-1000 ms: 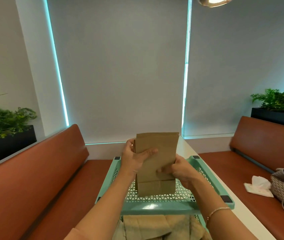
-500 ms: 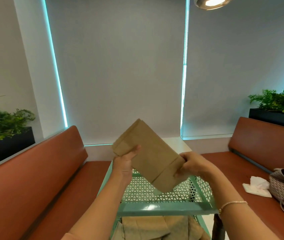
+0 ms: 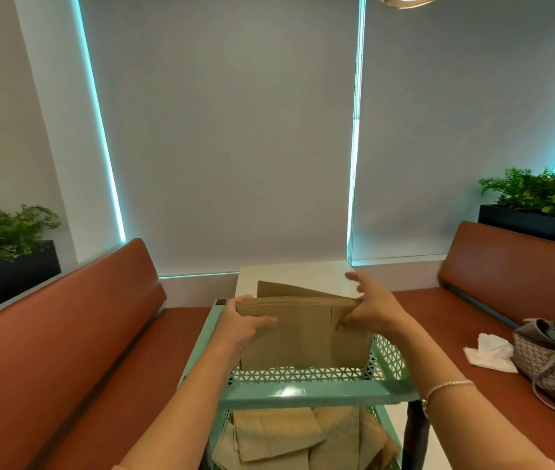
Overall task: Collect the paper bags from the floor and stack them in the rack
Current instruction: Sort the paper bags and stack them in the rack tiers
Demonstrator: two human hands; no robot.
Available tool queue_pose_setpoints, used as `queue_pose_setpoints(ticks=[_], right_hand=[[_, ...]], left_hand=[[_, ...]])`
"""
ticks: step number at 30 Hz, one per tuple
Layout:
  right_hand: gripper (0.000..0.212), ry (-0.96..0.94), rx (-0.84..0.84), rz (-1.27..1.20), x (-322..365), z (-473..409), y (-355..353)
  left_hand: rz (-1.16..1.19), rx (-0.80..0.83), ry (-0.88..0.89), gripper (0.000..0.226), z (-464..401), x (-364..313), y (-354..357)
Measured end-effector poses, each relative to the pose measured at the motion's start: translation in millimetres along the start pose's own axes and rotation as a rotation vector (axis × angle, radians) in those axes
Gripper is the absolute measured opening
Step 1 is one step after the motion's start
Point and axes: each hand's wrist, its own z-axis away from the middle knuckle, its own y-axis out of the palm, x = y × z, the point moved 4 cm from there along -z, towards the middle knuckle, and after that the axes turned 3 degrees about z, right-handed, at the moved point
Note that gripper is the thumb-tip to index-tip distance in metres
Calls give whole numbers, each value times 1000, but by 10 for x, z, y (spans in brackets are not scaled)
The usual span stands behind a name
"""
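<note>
A flat brown paper bag [image 3: 299, 334] lies sideways over the top shelf of a mint green perforated rack [image 3: 306, 390]. My left hand [image 3: 243, 325] grips its left end, thumb on the front face. My right hand [image 3: 369, 308] pinches its right end near the folded bottom. Another brown bag [image 3: 289, 289] shows just behind it. Several more paper bags [image 3: 289, 439] lie piled on the rack's lower shelf.
Brown leather benches run along the left [image 3: 65, 334] and right [image 3: 513, 286]. A woven handbag [image 3: 554, 357] and a white tissue [image 3: 489, 349] sit on the right bench. A white table [image 3: 289, 274] stands behind the rack. Planters stand at both sides.
The bag went from upright, through a tilt, to lying sideways and lower over the rack's top shelf. Both hands kept hold of it and spread to its two ends.
</note>
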Motion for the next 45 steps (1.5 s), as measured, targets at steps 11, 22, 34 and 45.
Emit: queue_pose_setpoints(ticks=[11, 22, 34, 45], right_hand=[[36, -50, 204, -104, 56, 61, -114], [81, 268, -173, -521, -207, -71, 225], [35, 212, -233, -296, -161, -2, 224], [26, 290, 55, -61, -227, 67, 377]], left_hand=[[-121, 153, -77, 126, 20, -49, 26], [-257, -10, -99, 106, 174, -40, 117], [-193, -84, 21, 59, 105, -64, 58], [-461, -29, 168, 50, 189, -193, -31]])
